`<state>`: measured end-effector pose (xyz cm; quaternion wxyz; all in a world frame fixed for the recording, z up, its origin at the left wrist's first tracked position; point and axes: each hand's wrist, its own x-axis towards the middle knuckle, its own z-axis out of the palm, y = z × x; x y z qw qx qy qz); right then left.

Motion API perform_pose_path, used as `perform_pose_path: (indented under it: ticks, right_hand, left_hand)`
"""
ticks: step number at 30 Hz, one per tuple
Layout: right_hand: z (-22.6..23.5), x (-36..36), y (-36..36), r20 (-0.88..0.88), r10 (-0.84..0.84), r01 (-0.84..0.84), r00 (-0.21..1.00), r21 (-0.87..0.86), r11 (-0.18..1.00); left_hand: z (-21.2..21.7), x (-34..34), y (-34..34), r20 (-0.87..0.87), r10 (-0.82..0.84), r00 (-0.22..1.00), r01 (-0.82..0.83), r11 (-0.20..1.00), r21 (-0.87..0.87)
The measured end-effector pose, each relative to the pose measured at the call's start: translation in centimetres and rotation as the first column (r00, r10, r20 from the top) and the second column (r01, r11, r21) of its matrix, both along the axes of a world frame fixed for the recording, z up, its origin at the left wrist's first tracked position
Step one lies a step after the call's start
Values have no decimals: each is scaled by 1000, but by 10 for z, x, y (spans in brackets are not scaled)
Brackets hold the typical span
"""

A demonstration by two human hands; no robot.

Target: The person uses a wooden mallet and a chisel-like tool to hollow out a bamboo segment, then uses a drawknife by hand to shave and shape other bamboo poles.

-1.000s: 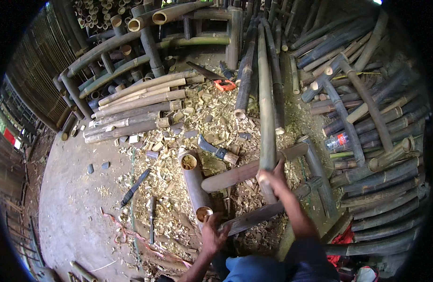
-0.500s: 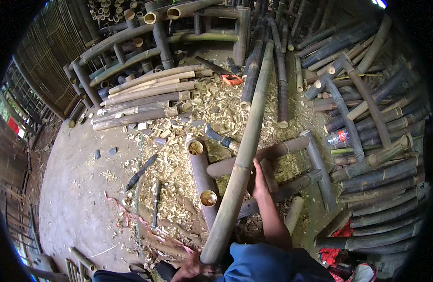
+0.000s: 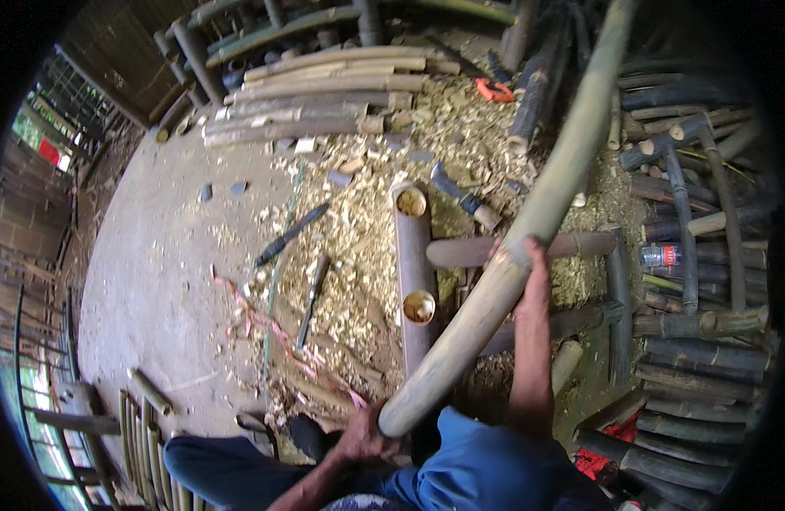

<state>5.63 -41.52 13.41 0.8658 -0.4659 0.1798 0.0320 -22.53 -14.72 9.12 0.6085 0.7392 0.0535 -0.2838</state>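
A long, thick bamboo pole (image 3: 482, 319) slants up and to the right across the view, its far end reaching the top edge. My left hand (image 3: 364, 436) is closed around its near end, close to my knees. Farther up, my right hand (image 3: 534, 277) grips the pole near a joint, the thumb showing on its right side. Beneath the pole lies a bamboo frame: a thick piece (image 3: 409, 272) with two round holes, crossed by rails (image 3: 571, 245) that run right to an upright piece (image 3: 619, 298).
Wood chips (image 3: 350, 255) cover the floor. Two dark-handled blades (image 3: 292, 234) (image 3: 312, 298), a hatchet-like tool (image 3: 461, 194) and an orange-handled saw (image 3: 495, 90) lie there. Bamboo lengths (image 3: 307, 121) lie behind; more bamboo (image 3: 695, 392) and a plastic bottle (image 3: 661, 255) are at right.
The view has shifted right and down. Both hands still hold the pole, which now leans farther right, with its far end raised toward the camera.
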Motion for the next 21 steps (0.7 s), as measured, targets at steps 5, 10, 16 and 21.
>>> perform_pose_path:
  ticks: [5, 10, 16, 21]
  right_hand:
    - [72, 13, 1, 283, 85, -50, 955, -130, 990]
    - [139, 28, 10, 560, 288, -169, 777, -255, 952]
    - [167, 27, 30, 677, 311, 27, 667, -440, 898]
    - [145, -5, 61, 780, 301, 230, 548, -487, 843]
  left_hand:
    - [-23, 66, -11, 317, -157, 935, 64, 956, 285]
    - [9, 168, 10, 509, -344, 789, 230, 934, 275]
    - [152, 243, 18, 596, 90, 798, -31, 994, -109]
    - [272, 245, 12, 877, 133, 461, -24, 990, -137]
